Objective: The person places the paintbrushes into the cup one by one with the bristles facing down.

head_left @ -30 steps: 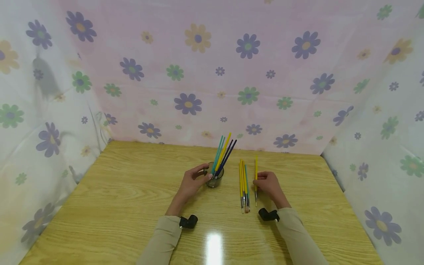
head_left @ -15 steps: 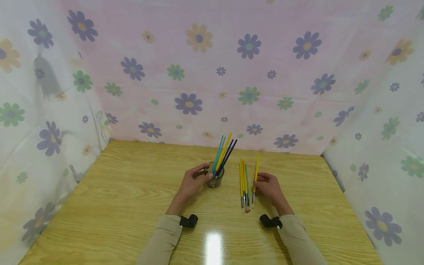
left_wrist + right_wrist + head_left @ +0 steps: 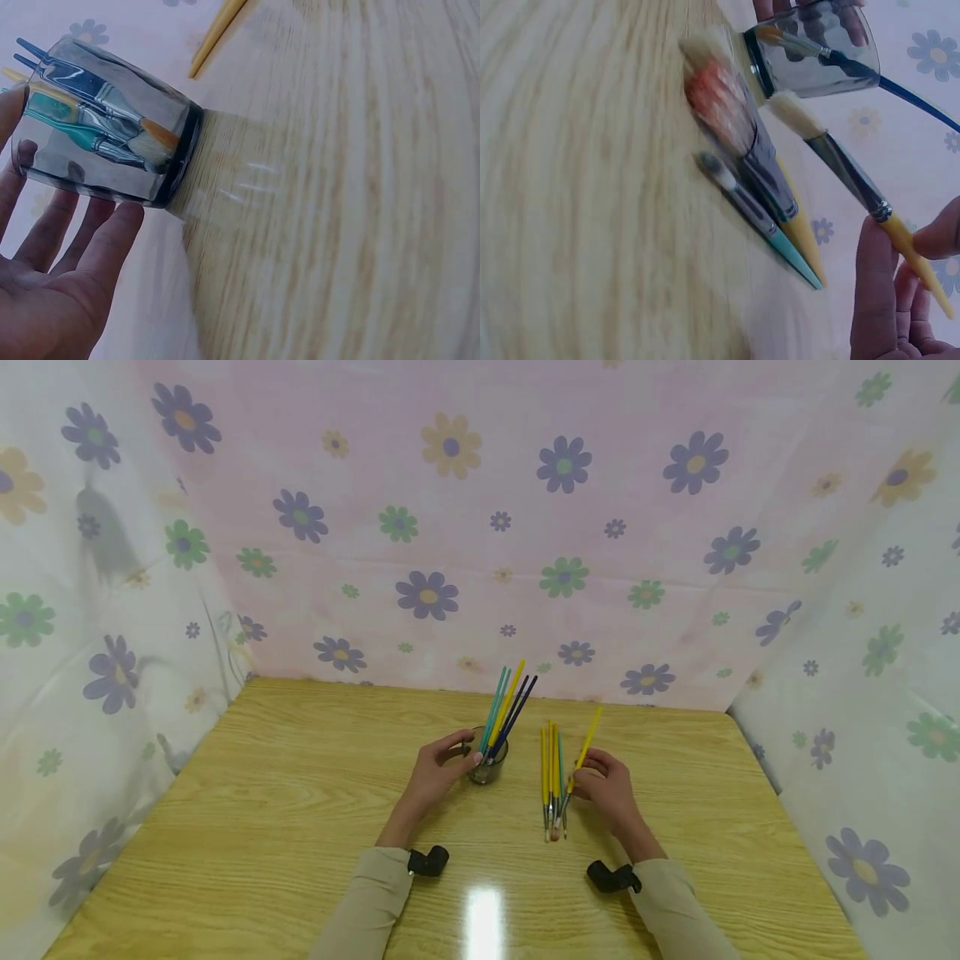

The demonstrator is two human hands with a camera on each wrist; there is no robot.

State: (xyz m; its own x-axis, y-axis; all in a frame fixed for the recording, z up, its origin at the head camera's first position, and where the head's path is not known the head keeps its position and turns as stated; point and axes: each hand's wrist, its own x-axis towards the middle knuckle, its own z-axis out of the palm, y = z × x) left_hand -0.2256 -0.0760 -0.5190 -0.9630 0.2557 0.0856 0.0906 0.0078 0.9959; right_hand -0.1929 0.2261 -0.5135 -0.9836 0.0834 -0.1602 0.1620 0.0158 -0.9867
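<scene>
My left hand [image 3: 435, 772] holds the side of a clear glass [image 3: 487, 775], thumb and fingers curved around it. Teal, yellow and dark blue paintbrushes [image 3: 507, 706] stand in the glass, handles up, with their bristles [image 3: 154, 150] at the bottom in the left wrist view. Between thumb and fingers, my right hand [image 3: 611, 789] pinches a yellow paintbrush [image 3: 588, 739], its pale bristles [image 3: 796, 115] pointing down and its handle leaning right. Just left of that hand lies a row of yellow paintbrushes [image 3: 545, 768] with a teal paintbrush [image 3: 560, 764].
The wooden table [image 3: 300, 810] reaches back to a flower-printed cloth [image 3: 495, 468], which also hangs along both sides. A bright light reflection [image 3: 484, 922] shows near the front. Dark wrist cameras [image 3: 427, 862] sit at both sleeves.
The yellow paintbrush in my right hand has tilted, its handle end swinging right and its bristles moving left toward the row. My left hand and the glass stay in place.
</scene>
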